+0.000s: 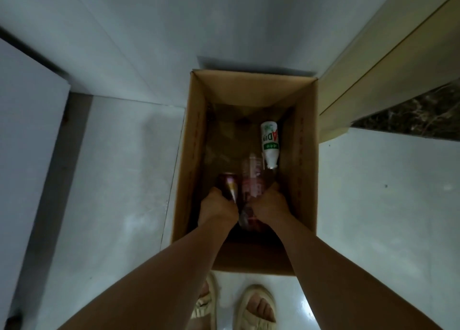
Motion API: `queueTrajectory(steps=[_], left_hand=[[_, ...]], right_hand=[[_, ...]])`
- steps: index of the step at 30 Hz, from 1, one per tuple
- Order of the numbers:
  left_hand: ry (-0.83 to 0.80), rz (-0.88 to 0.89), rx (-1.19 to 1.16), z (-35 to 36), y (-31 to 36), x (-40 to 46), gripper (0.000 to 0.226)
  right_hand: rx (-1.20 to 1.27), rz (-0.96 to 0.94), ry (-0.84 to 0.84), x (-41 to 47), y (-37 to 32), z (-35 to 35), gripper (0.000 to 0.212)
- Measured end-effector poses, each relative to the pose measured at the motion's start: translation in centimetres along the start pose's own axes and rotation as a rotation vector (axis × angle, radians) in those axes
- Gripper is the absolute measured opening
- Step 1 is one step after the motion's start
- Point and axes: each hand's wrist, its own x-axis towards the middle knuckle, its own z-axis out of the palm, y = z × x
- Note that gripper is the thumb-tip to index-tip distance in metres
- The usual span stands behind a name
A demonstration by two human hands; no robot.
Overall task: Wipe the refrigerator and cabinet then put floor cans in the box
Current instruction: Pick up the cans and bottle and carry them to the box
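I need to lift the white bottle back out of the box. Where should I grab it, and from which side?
Grip the white bottle round its wide labelled body, reaching straight down from above. It lies on its side by the cardboard box's right wall, its narrow neck pointing toward you; the body probably gives a surer hold, and the wall blocks a sideways approach.
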Motion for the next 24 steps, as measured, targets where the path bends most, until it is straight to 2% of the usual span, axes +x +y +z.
queueTrajectory(steps=[7,13,18,24], left_hand=[[0.017,0.020,-0.046,-7.0,2.2,-8.4,0.034],[-0.019,0.119,0.036,-16.3,4.8,-18.1,0.037],[-0.021,0.171,-0.049,-23.5,5.9,-27.0,0.040],[0.001,0.234,-0.150,-28.6,5.5,-36.2,0.044]], right_hand=[[-0.151,-0.068,0.000,-10.4,-3.2,-5.0,0.084],[-0.168,-0.167,0.061,-22.2,-7.7,-10.7,0.060],[-0.182,-0.190,0.101,-32.1,-10.8,-15.1,0.074],[-0.125,-0.222,0.147,-41.2,-11.9,-18.2,0.070]])
